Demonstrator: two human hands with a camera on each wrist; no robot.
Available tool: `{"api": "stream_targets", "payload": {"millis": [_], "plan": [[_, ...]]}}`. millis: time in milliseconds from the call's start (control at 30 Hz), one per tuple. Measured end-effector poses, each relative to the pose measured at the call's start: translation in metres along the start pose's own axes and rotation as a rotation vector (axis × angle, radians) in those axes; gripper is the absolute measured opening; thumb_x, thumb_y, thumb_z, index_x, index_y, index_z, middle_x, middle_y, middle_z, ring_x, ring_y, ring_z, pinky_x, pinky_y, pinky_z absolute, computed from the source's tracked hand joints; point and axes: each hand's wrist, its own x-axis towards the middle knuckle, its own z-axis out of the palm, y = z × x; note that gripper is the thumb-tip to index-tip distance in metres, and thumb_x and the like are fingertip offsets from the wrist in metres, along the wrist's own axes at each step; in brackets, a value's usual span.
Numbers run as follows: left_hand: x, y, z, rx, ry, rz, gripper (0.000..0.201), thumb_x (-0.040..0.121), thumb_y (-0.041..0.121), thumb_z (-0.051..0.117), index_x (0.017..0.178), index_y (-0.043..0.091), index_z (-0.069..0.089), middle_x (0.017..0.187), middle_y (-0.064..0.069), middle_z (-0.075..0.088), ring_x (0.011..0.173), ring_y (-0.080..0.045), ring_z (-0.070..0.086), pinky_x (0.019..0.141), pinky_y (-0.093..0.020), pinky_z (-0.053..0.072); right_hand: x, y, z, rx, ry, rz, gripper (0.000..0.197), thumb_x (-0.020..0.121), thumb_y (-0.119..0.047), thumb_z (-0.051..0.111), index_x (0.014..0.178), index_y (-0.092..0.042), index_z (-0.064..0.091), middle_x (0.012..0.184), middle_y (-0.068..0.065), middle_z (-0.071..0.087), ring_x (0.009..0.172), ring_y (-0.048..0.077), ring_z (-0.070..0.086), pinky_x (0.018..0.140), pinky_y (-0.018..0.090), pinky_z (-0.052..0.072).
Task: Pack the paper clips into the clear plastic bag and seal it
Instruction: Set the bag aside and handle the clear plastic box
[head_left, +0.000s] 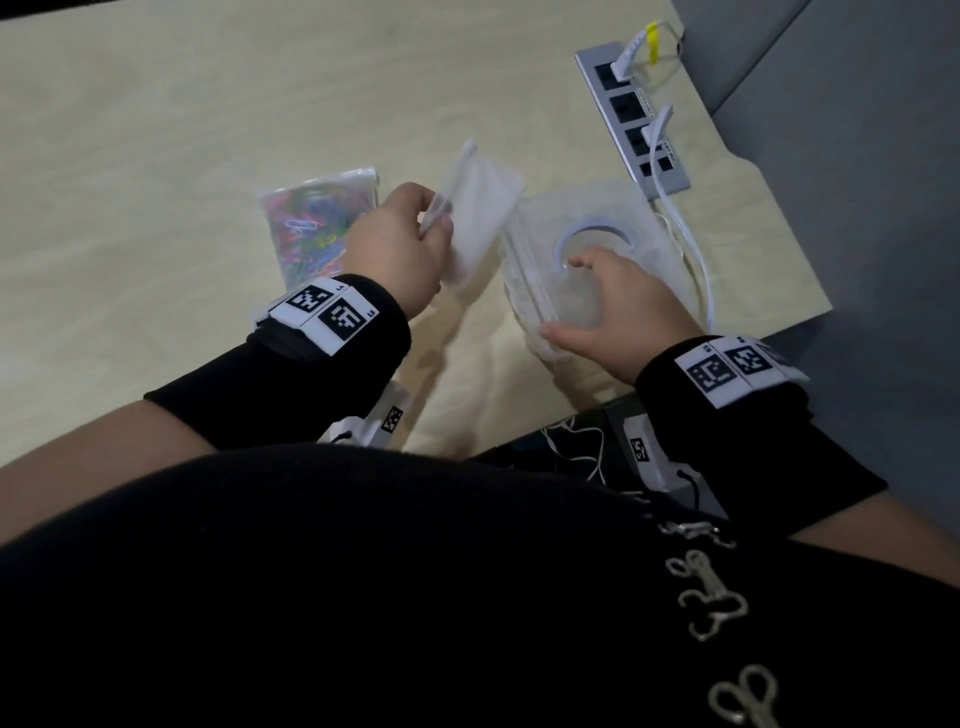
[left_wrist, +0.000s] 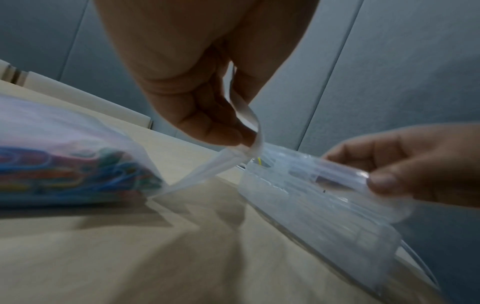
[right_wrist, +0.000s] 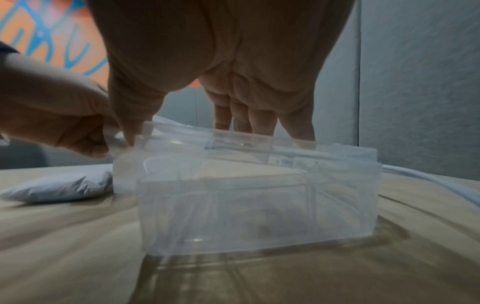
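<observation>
Left hand (head_left: 397, 244) pinches empty bag's (head_left: 480, 208) edge; right hand (head_left: 618, 306) grips clear box (head_left: 571, 291).

Clear plastic bag (head_left: 470, 208): empty, thin, translucent white, raised off the desk (head_left: 156, 130) and pinched at its upper edge by the left hand (head_left: 397, 244). It hangs slack, tilted, its lower corner toward the desk; whether its mouth is open or sealed cannot be told.

Paper clips (head_left: 311, 228): many, in mixed colours (blue, pink, green, orange, yellow), lying packed inside a separate clear pouch (head_left: 358, 179) flat on the desk, just left of the raised bag. In the left wrist view the clips (left_wrist: 78, 174) bulge against the pouch film.
</observation>
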Motion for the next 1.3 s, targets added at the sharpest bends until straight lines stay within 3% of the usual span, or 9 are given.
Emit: {"api": "stream_targets", "payload": {"millis": [133, 300, 500, 633, 733, 867, 967, 1067, 1300], "plan": [[-0.002, 0.008, 0.003, -0.062, -0.005, -0.033, 0.025, 0.095, 0.024, 0.044, 0.120, 0.022, 0.047, 0.087, -0.004, 0.072, 0.064, -0.027, 0.070, 0.056, -0.036, 0.057, -0.002, 0.001, -0.005, 0.192, 0.107, 0.025, 0.054, 0.077, -0.042, 0.071, 0.121, -0.027, 0.044, 0.129, -0.005, 0.054, 0.119, 0.013, 0.050, 0.092, 0.026, 0.038], [-0.004, 0.021, 0.009, -0.180, -0.068, 0.107, 0.010, 0.091, 0.029, 0.051, 0.097, 0.026, 0.058, 0.076, 0.006, 0.070, 0.073, -0.017, 0.065, 0.063, -0.027, 0.050, -0.005, 0.002, -0.010, 0.502, 0.315, 0.002, 0.039, 0.073, -0.035, 0.066, 0.104, -0.024, 0.043, 0.125, -0.005, 0.059, 0.119, 0.008, 0.056, 0.101, 0.036, 0.048], [0.002, 0.047, 0.016, -0.786, -0.272, -0.034, 0.008, 0.083, 0.020, 0.056, 0.087, 0.017, 0.063, 0.075, 0.000, 0.061, 0.067, -0.017, 0.059, 0.082, -0.045, 0.053, -0.010, 0.006, -0.027, 0.612, 0.522, -0.012, 0.025, 0.082, -0.018, 0.056, 0.103, -0.014, 0.042, 0.107, -0.001, 0.063, 0.080, -0.025, 0.054, 0.071, -0.001, 0.039], [0.014, 0.041, 0.026, -0.253, -0.195, -0.021, 0.012, 0.082, 0.027, 0.058, 0.092, 0.022, 0.061, 0.080, 0.001, 0.066, 0.071, -0.018, 0.063, 0.076, -0.037, 0.056, -0.011, 0.008, -0.029, 0.653, 0.542, -0.033, 0.021, 0.086, -0.011, 0.053, 0.102, -0.012, 0.040, 0.102, 0.004, 0.060, 0.075, -0.025, 0.054, 0.069, -0.001, 0.039], [0.021, 0.035, 0.035, 0.089, -0.129, 0.007, 0.051, 0.085, 0.038, 0.062, 0.129, 0.020, 0.046, 0.118, -0.004, 0.061, 0.101, -0.021, 0.060, 0.085, -0.031, 0.048, -0.011, 0.008, -0.029, 0.671, 0.550, -0.036, 0.021, 0.085, -0.013, 0.053, 0.100, -0.012, 0.040, 0.101, 0.004, 0.060, 0.075, -0.023, 0.054, 0.071, 0.001, 0.040], [0.011, 0.033, 0.038, 0.326, -0.026, 0.173, 0.061, 0.085, 0.047, 0.056, 0.139, 0.024, 0.037, 0.142, -0.008, 0.038, 0.129, -0.030, 0.040, 0.105, -0.046, 0.037, -0.010, 0.009, -0.029, 0.677, 0.559, -0.031, 0.020, 0.086, -0.012, 0.053, 0.101, -0.011, 0.040, 0.100, 0.002, 0.059, 0.075, -0.023, 0.054, 0.071, 0.000, 0.040], [-0.006, 0.030, 0.049, 0.692, -0.234, 0.444, 0.054, 0.090, 0.055, 0.043, 0.138, 0.031, 0.040, 0.150, -0.003, 0.034, 0.142, -0.028, 0.023, 0.113, -0.061, 0.015, -0.008, 0.011, -0.030, 0.675, 0.560, -0.035, 0.019, 0.086, -0.012, 0.053, 0.101, -0.011, 0.041, 0.099, 0.000, 0.059, 0.076, -0.023, 0.054, 0.071, 0.000, 0.040], [-0.012, 0.021, 0.064, 0.968, -0.456, 0.509, 0.067, 0.090, 0.067, 0.027, 0.144, 0.027, 0.031, 0.156, 0.000, 0.028, 0.149, -0.027, 0.008, 0.111, -0.070, -0.007, -0.007, 0.011, -0.030, 0.665, 0.558, -0.046, 0.020, 0.086, -0.013, 0.053, 0.101, -0.012, 0.040, 0.096, -0.003, 0.057, 0.075, -0.024, 0.053, 0.071, 0.000, 0.039], [-0.002, 0.018, 0.069, 1.122, -0.620, 0.767, 0.066, 0.088, 0.070, 0.019, 0.137, 0.033, 0.042, 0.153, 0.010, 0.033, 0.148, -0.022, 0.016, 0.103, -0.076, -0.011, -0.004, 0.012, -0.025, 0.575, 0.540, -0.049, 0.025, 0.082, -0.026, 0.055, 0.102, -0.016, 0.043, 0.101, -0.006, 0.061, 0.089, 0.004, 0.060, 0.073, 0.003, 0.039]]}}
